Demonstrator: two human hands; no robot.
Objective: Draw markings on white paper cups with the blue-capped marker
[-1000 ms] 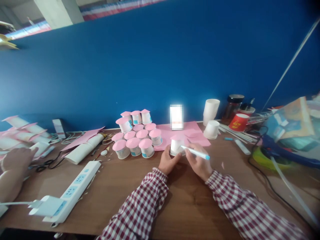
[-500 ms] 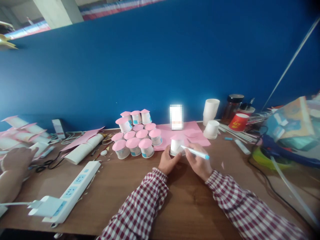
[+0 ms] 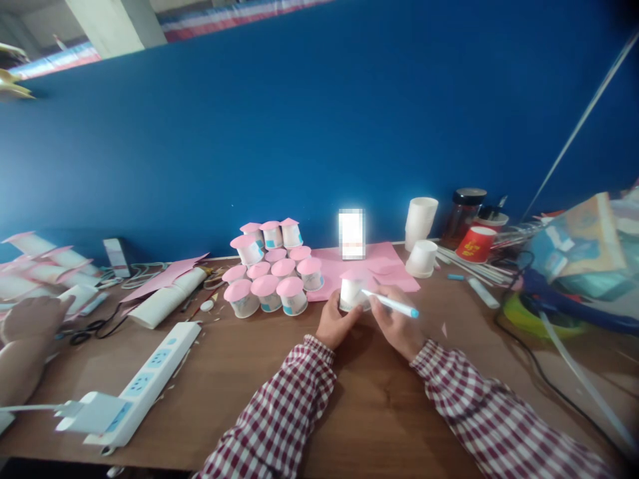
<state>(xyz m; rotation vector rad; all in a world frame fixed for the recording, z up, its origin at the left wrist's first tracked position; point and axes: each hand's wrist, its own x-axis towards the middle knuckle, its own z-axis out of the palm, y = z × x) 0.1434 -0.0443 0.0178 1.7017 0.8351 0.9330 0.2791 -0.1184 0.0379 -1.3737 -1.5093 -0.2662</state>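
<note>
A white paper cup (image 3: pixel 351 294) with a pink paper cone top stands upside down on the table in front of me. My left hand (image 3: pixel 335 322) is closed around the cup's lower left side. In my right hand (image 3: pixel 397 326) is a white marker pen (image 3: pixel 397 305) with a light-blue end; its other end meets the cup's right side. Whether the tip touches the cup I cannot tell. Pink paper (image 3: pixel 389 259) lies flat behind the cup. To the left are several paper cups with pink cone tops (image 3: pixel 267 293), bearing blue and dark drawings.
A power strip (image 3: pixel 150 372) with a plugged charger lies front left. Another person's hand (image 3: pixel 34 319) rests at the far left near more cups. Stacked white cups (image 3: pixel 420 223), a red cup (image 3: pixel 476 244), a jar (image 3: pixel 464 213) and a yellow-green bowl (image 3: pixel 539 319) stand right.
</note>
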